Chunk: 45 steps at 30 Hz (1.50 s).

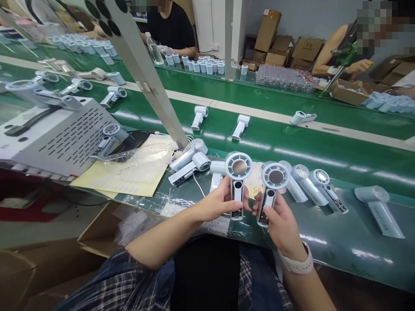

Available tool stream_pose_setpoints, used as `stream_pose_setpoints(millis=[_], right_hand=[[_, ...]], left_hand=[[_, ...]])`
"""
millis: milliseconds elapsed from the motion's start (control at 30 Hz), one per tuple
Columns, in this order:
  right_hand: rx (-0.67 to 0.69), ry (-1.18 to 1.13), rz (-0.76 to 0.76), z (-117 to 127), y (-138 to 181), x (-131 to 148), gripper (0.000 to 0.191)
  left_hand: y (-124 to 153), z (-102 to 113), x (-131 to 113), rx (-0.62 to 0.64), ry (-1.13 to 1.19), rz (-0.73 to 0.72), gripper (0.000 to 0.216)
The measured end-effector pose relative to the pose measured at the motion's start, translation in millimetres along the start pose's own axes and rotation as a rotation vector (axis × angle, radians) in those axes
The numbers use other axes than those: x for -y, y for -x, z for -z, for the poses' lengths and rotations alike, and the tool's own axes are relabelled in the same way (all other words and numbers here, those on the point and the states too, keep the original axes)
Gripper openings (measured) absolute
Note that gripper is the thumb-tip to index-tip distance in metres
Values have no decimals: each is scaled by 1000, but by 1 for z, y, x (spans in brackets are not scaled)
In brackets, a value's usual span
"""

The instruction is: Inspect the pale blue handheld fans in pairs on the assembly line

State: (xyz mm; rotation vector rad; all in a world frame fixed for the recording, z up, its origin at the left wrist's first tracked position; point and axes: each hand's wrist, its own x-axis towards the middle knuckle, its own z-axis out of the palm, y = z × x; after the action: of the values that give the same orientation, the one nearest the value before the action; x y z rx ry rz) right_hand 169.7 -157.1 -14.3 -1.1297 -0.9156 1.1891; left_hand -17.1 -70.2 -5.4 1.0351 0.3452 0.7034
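Two pale blue handheld fans are held upright side by side above the near bench edge, their round heads facing me. My left hand [227, 201] is closed around the handle of the left handheld fan [239, 166]. The right handheld fan [275, 176] is gripped by my right hand [280, 218], thumb on its open handle. Dark circuit parts show inside both handles. Right beside them lie several more fans [319, 190], and one fan [379, 209] rests farther right. Another group of fans [191, 162] lies on the left, partly behind my left hand.
A green conveyor [272, 138] with scattered fans runs across beyond the bench. A slanted metal post [152, 86] rises at left, near a slotted white metal box [71, 134] and yellow paper [142, 181]. Co-workers sit opposite, behind rows of blue cylindrical parts [207, 65].
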Motion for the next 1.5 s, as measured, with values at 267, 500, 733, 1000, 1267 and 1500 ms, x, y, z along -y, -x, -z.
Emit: stream_pose_setpoints(millis=[267, 500, 733, 1000, 1267, 1500], right_hand=[[10, -7, -29, -2, -2, 4, 38], [34, -123, -60, -5, -1, 4, 34], [50, -153, -50, -5, 2, 5, 33], [0, -201, -83, -4, 1, -10, 25], [14, -179, -66, -7, -1, -7, 21], [11, -229, -85, -8, -2, -1, 24]], left_hand=[[-3, -3, 0, -48, 97, 24, 51], [-1, 5, 10, -65, 84, -25, 51], [-1, 12, 17, 13, 1, -73, 48], [-7, 18, 21, -138, 19, -48, 50], [-2, 21, 16, -79, -59, -77, 46], [1, 25, 13, -107, -86, -103, 40]])
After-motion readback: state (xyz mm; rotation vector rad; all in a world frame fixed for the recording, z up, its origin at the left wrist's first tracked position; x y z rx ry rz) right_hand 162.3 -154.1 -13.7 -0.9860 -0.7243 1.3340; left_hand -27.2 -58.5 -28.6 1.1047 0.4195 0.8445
